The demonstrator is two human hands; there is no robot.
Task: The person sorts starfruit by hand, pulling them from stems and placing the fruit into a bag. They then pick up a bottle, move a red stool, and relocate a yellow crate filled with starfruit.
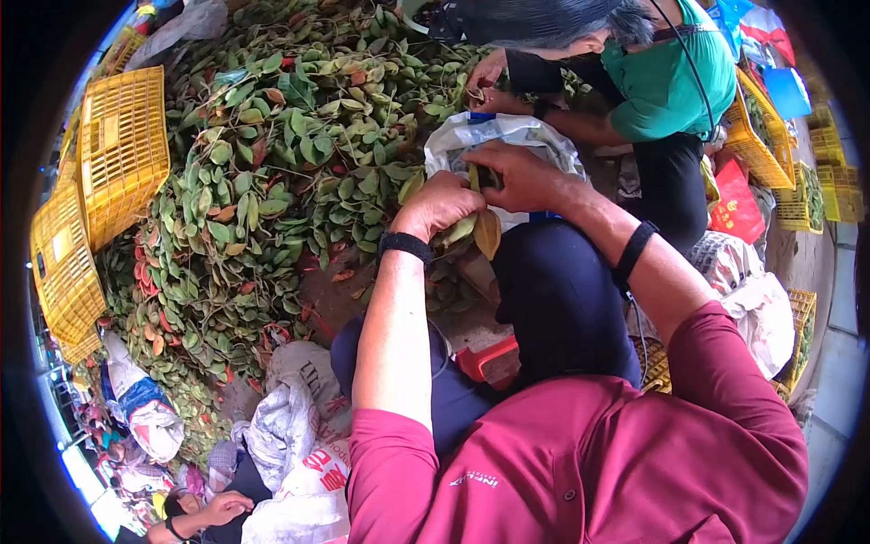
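My left hand (437, 207) is closed around a leafy sprig (487, 234), whose yellowish-green leaves hang below the fingers. Close beside it, my right hand (524, 179) has its fingers curled in a pinch at the sprig's upper end. The exact grip of the fingertips is partly hidden. Both hands are over the near edge of an open white plastic bag (441, 145), which stands just in front of my knee. What lies inside the bag is mostly covered by my right hand. Beyond my left hand spreads a large heap of leafy cuttings (290, 154).
A co-worker in a green shirt (675, 86) bends over the heap at upper right, hands near the bag. Yellow crates (122, 136) stand at left, and another yellow crate (761, 127) at right. White sacks (285, 417) lie lower left. A red plastic object (487, 358) sits between my legs.
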